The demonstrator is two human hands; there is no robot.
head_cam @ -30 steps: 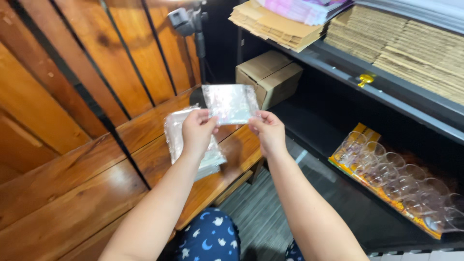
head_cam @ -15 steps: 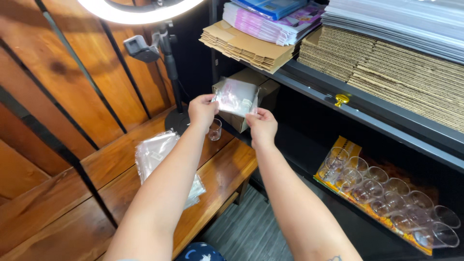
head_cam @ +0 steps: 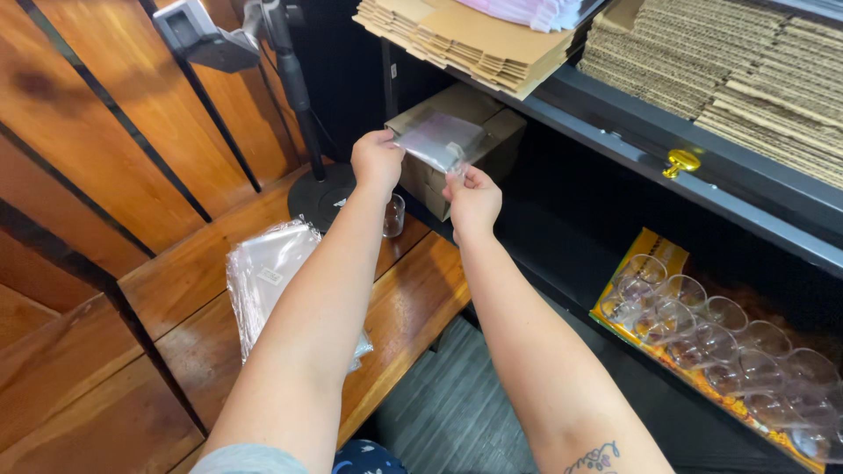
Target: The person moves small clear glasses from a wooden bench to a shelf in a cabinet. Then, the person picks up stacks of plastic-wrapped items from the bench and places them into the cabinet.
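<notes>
Both arms reach forward over the wooden table (head_cam: 413, 298). My left hand (head_cam: 378, 161) and my right hand (head_cam: 472, 198) pinch opposite edges of a small clear plastic bag (head_cam: 436, 140), held nearly flat in the air in front of a brown cardboard box (head_cam: 492, 154). Just below my left hand a small clear glass (head_cam: 393, 216) stands on the table beside the round black base (head_cam: 318, 195) of a stand. A stack of clear plastic bags (head_cam: 268, 276) lies on the table under my left forearm.
A black shelf unit (head_cam: 632, 123) on the right carries stacked flat cardboard (head_cam: 702, 61). On a lower shelf, rows of clear plastic cups (head_cam: 720, 338) sit on a yellow sheet. A stand pole (head_cam: 294, 83) with a phone holder rises by the wooden wall.
Both hands have carried the small bag away from me, from over the bag stack toward the cardboard box, and tilted it flatter. The view shifted, showing the small glass.
</notes>
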